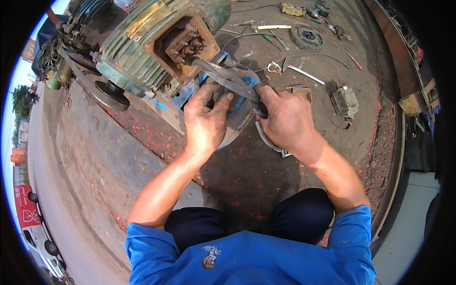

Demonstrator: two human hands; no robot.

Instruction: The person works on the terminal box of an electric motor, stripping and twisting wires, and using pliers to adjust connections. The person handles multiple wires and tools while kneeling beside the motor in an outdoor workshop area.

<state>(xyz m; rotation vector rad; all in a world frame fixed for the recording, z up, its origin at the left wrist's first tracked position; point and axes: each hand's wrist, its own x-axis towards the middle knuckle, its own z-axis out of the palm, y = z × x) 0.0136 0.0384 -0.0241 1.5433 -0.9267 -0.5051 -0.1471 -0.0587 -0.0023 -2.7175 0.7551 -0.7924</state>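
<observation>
A rusty green electric motor (133, 52) stands at upper left, its square terminal box (183, 45) uncovered, showing terminal posts. A thick dark cable (221, 76) arches out from the box's lower part. My right hand (282, 111) is closed on this cable's end. My left hand (205, 116) is closed just below the cable, thumb and fingers bent; what they grip is hidden. Under both hands lies blue-and-grey metalwork (235, 128), partly covered by them.
Scattered wrenches and hand tools (273, 27), a round metal part (306, 37), a steel bar (304, 73) and a small metal housing (344, 102) lie on the dirty ground. A rusty metal edge (403, 61) runs along the right. Vehicles (31, 209) stand beside the road at left.
</observation>
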